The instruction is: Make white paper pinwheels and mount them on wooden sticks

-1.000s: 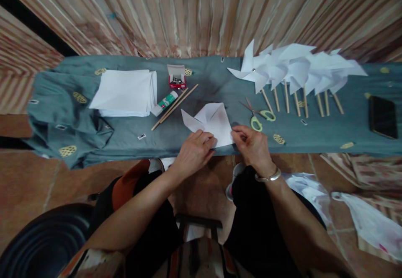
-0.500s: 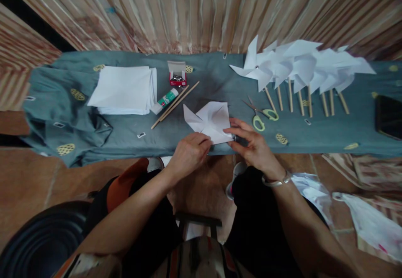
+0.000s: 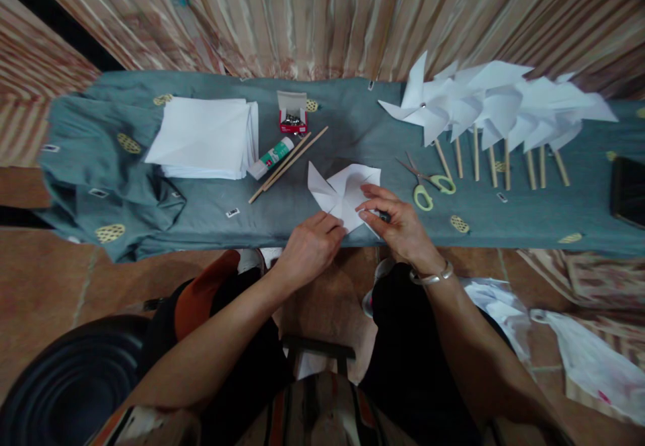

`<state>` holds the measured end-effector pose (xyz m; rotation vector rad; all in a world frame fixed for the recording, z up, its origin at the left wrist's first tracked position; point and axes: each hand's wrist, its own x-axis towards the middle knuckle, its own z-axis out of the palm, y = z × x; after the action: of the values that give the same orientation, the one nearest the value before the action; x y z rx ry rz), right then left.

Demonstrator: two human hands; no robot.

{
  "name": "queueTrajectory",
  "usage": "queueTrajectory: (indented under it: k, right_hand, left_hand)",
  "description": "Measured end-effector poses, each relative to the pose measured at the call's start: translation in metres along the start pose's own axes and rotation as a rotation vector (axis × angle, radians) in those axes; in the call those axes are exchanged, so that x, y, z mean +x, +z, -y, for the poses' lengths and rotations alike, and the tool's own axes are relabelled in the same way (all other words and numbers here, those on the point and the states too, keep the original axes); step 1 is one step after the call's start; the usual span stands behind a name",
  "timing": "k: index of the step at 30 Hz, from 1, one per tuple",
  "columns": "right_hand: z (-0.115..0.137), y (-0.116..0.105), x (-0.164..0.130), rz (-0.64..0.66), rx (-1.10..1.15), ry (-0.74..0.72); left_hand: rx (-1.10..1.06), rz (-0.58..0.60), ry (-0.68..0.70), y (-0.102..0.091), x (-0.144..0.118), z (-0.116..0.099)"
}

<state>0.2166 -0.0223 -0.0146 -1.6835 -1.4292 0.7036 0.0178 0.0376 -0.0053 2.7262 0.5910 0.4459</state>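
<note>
Just right of the glue stick (image 3: 272, 157), my left hand (image 3: 312, 243) pins the near edge of the folded paper (image 3: 341, 196) on the worktop (image 3: 211, 221); farther right of that stick, my right hand's (image 3: 403, 228) fingers, bent narrow, hold the paper's right side.

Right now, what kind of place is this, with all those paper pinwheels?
Maybe a craft corner in somebody's home, though I can't be sure. Paper pinwheels with wooden sticks lie on a cloth-covered table, and a striped curtain hangs behind it.
</note>
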Motion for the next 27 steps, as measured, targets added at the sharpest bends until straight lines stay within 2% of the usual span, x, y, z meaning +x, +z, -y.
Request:
queueTrajectory:
  k: [9,27]
  right_hand:
    - [0.002,0.018,0.01,-0.073,-0.139,-0.051]
    - [0.002,0.033,0.025,-0.103,-0.106,-0.075]
  left_hand:
    - [-0.04,0.018,-0.061,-0.001,-0.003,-0.001]
    - [-0.095,0.075,-0.081,-0.005,-0.005,-0.003]
